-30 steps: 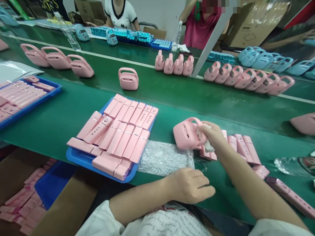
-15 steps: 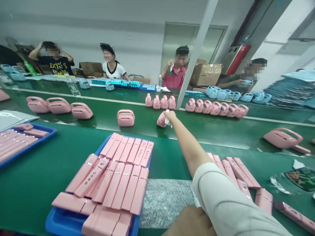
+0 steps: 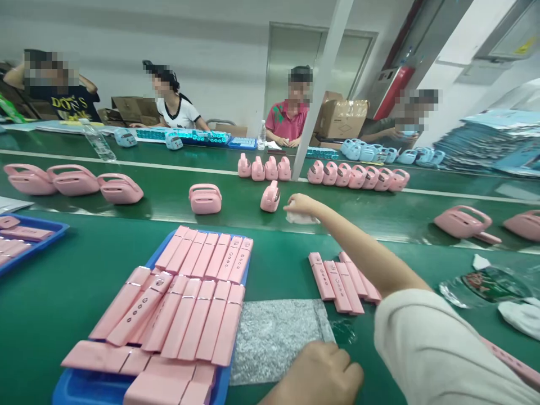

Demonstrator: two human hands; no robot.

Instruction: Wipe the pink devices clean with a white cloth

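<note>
My right hand point(image 3: 301, 205) is stretched out over the green bench, its fingers closed on a crumpled white cloth point(image 3: 300, 218). Just left of it, and apart from it, a pink plastic housing with a carry handle point(image 3: 270, 197) stands upright. Another such pink housing point(image 3: 205, 199) stands further left. Low in the view, my left hand point(image 3: 323, 374) is curled closed above a grey foam sheet point(image 3: 276, 332); whatever its fingers hold is hidden. Beside it, a blue tray point(image 3: 90, 388) bears rows of long pink plastic strips point(image 3: 198, 315).
More pink strips point(image 3: 333, 281) lie under my right forearm. Rows of pink housings point(image 3: 356, 175) stand along the far side. A clear plastic bag point(image 3: 485, 284) lies at right. Across the bench sit several co-workers; a slanted white post point(image 3: 323, 90) rises midway.
My right hand has let go of the pink housing and drawn back to the right with the white cloth. The housing stands alone. My left hand has come further into view.
</note>
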